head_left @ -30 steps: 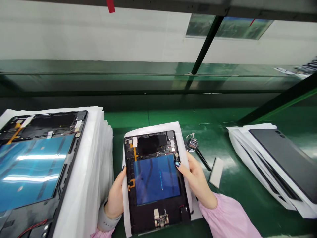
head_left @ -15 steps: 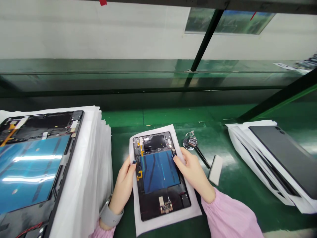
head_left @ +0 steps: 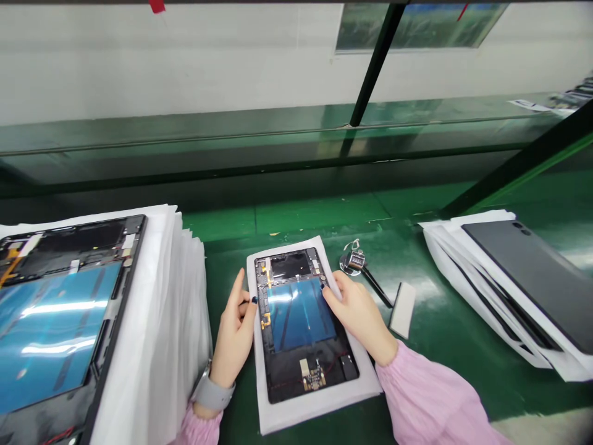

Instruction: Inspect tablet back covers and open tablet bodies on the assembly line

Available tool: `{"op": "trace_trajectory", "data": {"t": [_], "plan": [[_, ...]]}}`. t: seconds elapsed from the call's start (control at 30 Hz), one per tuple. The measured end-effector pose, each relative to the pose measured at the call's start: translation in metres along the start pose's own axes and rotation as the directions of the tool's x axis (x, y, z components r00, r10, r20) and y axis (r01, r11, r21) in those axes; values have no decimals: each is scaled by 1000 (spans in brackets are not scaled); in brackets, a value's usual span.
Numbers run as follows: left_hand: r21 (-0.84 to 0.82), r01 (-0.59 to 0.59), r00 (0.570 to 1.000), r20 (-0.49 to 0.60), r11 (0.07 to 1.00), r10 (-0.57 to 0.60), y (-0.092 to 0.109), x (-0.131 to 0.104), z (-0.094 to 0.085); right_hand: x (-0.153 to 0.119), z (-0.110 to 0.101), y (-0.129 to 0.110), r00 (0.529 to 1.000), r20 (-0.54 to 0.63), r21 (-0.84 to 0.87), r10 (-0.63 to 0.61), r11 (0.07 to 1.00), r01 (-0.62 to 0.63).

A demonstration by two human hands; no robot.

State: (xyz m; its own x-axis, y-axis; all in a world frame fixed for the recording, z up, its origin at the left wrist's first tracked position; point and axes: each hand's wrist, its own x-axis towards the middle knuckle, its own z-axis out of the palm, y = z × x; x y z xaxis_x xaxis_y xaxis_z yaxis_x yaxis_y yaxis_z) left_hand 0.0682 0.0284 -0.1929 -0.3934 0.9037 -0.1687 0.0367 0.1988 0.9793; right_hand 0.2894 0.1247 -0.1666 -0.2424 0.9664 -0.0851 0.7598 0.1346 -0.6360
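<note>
An opened tablet (head_left: 303,377) with bared internals and a blue film-covered battery lies on a white sheet (head_left: 319,413) in front of me. My right hand (head_left: 354,309) grips its right edge, thumb on top and the other fingers partly hidden at the side. On the other side is my left hand (head_left: 236,337), its index finger stretched out and the thumb tip touching the sheet's left edge. Its remaining fingers are bent beside the sheet, apart from the index finger.
A tall stack of white sheets (head_left: 162,334) at left carries another opened tablet (head_left: 55,334). Beyond my right hand are a small metal device with a black handle (head_left: 356,262) and a white-topped block (head_left: 402,310). Grey back covers (head_left: 537,278) lie among sheets at right.
My left hand has loosened from the tablet's left edge and its index finger now points up. The tablet and sheet look lower and flatter. My right hand keeps its grip; the view shifted slightly.
</note>
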Motion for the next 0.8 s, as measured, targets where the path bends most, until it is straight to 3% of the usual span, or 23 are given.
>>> {"op": "trace_trajectory", "data": {"t": [0.47,0.53,0.67,0.8], "plan": [[239,-34,999,-15,970,38,2,1,-3,0,0,1,999,35,-137,32,990,-27],[245,-36,999,-23,969,43,3,1,-2,-2,-3,-1,1000,-20,-145,24,989,-26],[212,-39,997,-52,977,52,2,-2,-1,-3,-16,-2,961,-278,-104,15,994,-46],[138,-33,997,-59,990,41,-1,-7,-2,3,-24,8,942,-327,-181,73,974,-138]]}}
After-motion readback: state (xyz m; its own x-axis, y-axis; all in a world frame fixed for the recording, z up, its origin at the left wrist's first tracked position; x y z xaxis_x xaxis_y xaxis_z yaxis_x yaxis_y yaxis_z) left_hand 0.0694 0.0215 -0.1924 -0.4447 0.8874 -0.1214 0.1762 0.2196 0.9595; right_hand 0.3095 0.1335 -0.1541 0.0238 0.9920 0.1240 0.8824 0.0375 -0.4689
